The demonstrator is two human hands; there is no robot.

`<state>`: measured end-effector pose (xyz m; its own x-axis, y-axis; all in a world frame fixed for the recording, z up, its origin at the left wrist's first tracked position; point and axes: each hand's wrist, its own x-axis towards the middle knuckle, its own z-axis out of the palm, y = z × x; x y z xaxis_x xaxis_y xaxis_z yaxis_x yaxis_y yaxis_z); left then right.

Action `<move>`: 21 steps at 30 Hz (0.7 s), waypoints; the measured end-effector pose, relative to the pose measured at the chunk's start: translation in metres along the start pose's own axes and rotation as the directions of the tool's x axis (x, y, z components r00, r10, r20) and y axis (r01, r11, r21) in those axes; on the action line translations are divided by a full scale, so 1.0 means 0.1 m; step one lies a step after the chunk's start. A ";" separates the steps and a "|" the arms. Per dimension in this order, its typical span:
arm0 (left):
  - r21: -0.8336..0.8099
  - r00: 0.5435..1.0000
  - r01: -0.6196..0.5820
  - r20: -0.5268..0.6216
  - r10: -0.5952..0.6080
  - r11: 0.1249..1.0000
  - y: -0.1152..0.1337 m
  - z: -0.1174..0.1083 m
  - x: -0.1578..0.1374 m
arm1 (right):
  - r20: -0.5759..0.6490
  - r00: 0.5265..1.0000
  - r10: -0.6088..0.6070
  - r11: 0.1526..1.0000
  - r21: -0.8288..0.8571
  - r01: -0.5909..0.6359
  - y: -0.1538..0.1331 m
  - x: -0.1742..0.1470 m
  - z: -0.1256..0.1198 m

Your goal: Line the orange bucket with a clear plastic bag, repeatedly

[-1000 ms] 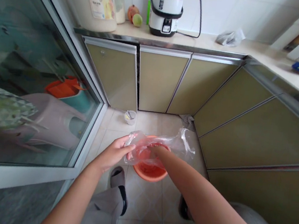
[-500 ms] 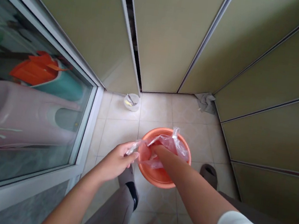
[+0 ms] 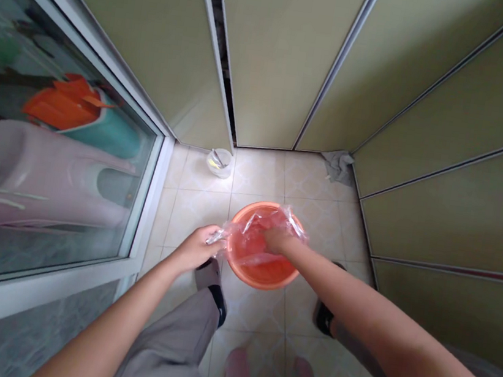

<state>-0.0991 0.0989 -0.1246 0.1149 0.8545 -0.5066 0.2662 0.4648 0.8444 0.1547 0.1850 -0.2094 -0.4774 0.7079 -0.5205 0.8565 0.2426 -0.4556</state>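
An orange plastic bucket (image 3: 261, 281) stands on the floor between my feet. A clear plastic bag (image 3: 253, 229) lies loosely inside it, and crumpled film rises over the far right rim. My left hand (image 3: 197, 247), just outside the left rim, pinches a bunched edge of the bag. Reaching down into the bucket is my right hand (image 3: 276, 240), against the film; its fingers are hidden, so whether it grips anything cannot be told.
Ahead, a clear bowl (image 3: 219, 164) with a utensil in it sits by the cabinet doors (image 3: 286, 63). A grey cloth (image 3: 338, 166) lies in the corner. Left is a framed glass panel (image 3: 48, 186). Two pink legs (image 3: 237, 375) show at the bottom.
My left hand has drawn the bag's edge slightly left of the rim. My right hand has shifted within the bucket, and the film is more spread. The view has moved slightly.
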 end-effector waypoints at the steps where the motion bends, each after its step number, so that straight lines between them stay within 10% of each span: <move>1: -0.004 1.000 0.014 0.011 -0.014 1.000 -0.04 -0.01 -0.03 | 0.042 0.999 0.023 0.998 -0.055 -0.021 0.02 -0.16 -0.13; 9: 0.143 0.990 0.078 0.106 -0.093 0.987 -0.27 -0.12 -0.16 | 0.078 0.970 0.232 0.949 -0.238 -0.208 0.14 -1.48 -0.61; 21: 0.251 0.947 0.267 0.112 -0.301 0.931 -0.76 -0.16 -0.11 | 0.348 0.926 0.145 0.984 -0.147 -0.099 0.76 -1.56 0.34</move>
<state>-0.1357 0.0583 -0.1803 0.1356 0.6432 -0.7536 0.5183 0.6022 0.6072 0.2874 0.0704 -0.1868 -0.3864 0.4601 -0.7994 0.9190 0.2661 -0.2911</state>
